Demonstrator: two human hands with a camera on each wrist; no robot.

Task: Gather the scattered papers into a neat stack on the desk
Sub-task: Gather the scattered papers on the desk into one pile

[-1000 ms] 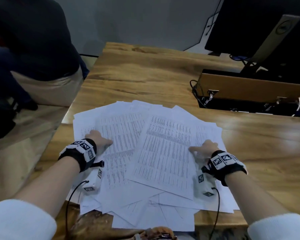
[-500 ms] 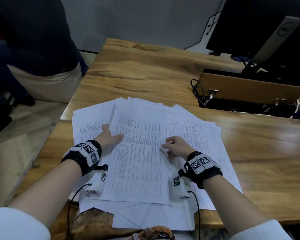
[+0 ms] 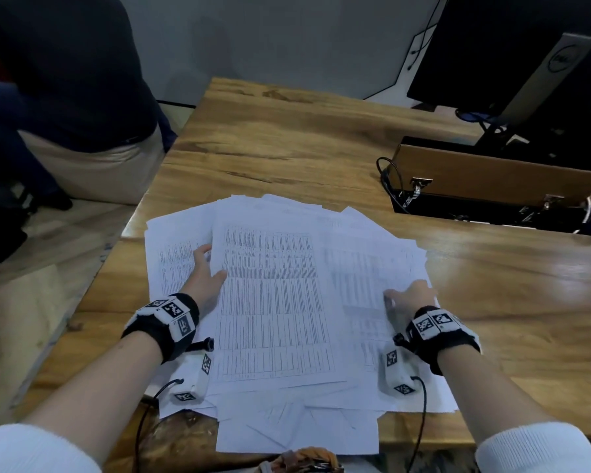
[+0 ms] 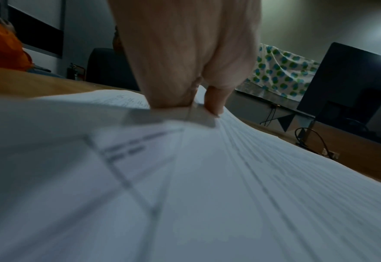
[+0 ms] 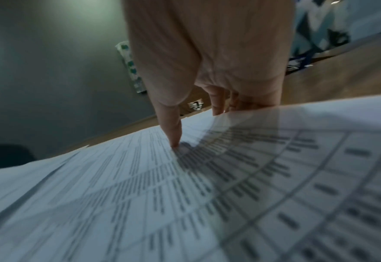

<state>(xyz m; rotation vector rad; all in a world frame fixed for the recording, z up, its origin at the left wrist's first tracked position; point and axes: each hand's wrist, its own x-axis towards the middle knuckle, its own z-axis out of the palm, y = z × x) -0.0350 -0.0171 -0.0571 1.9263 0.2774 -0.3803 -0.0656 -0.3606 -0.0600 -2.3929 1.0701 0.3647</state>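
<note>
A loose pile of printed white papers (image 3: 273, 302) lies fanned out on the wooden desk (image 3: 287, 148), close to its near edge. My left hand (image 3: 207, 268) is at the left edge of the top sheets. In the left wrist view its thumb and fingers (image 4: 214, 104) pinch that paper edge (image 4: 185, 195). My right hand (image 3: 406, 297) sits at the pile's right side. Its thumb (image 5: 174, 134) presses on the printed sheets (image 5: 207, 195) while the fingers curl behind the lifted edge.
A dark monitor (image 3: 509, 46) and a brown box with cables (image 3: 492, 179) stand at the back right. A person in dark clothes (image 3: 65, 80) sits beyond the desk's left edge. Some bottom sheets (image 3: 297, 435) overhang the near edge.
My right hand has gone from the middle of the pile back to its right edge. The top sheet now lies straighter over the centre, and my left hand has slid slightly forward along its left edge.
</note>
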